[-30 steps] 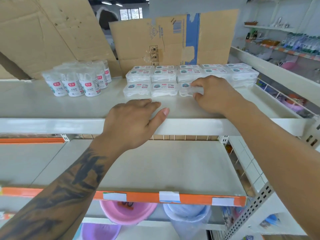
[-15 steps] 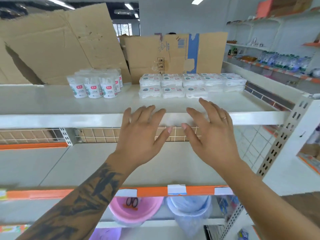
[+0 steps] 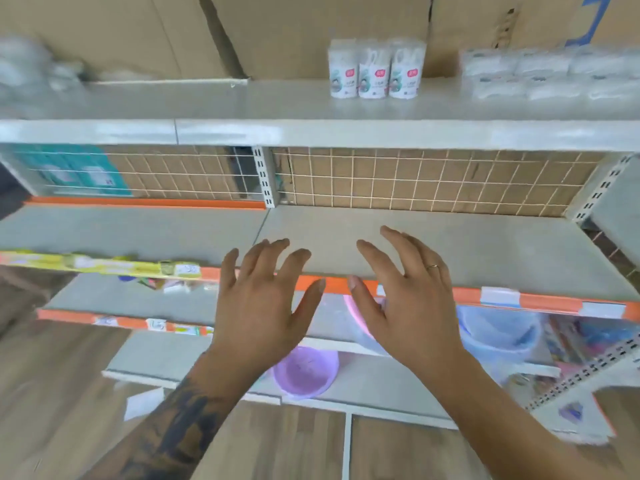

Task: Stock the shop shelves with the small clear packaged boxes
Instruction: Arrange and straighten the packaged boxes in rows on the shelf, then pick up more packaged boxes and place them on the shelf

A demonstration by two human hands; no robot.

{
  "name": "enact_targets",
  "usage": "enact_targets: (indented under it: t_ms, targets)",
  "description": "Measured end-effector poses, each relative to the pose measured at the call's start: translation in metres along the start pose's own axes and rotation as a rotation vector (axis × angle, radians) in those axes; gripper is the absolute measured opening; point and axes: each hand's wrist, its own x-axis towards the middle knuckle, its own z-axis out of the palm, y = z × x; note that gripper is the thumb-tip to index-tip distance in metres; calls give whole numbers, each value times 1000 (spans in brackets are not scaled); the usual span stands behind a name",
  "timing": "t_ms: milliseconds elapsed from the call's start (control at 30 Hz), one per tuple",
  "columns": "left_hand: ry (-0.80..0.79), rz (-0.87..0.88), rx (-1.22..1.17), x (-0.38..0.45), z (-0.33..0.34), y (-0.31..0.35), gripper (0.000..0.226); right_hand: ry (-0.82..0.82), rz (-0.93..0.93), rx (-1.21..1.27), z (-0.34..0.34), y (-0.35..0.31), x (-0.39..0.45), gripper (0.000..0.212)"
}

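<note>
While boxes (image 3: 550, 72) lie flat, hands (image 3: 263, 306) hover.

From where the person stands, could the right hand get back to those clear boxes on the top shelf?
Probably yes. The right hand is open and holds nothing, and the clear boxes sit up and to its right on the top shelf with nothing in front of them.

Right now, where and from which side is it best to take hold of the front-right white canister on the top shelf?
Grip the front-right canister round its upright side wall, probably from the front: neighbours crowd its left and rear, and the right hand is empty.
</note>
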Motion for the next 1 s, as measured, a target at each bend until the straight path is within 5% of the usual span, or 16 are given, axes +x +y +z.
enact_targets:
  t_ms: [500,1000]
  targets:
    - [48,-385,162,-72,-67,-215,48,-113,-310,247,104,-229,59,44]
    - [198,-420,165,68,-126,-431,52,-53,-369,241,197,-378,281,53]
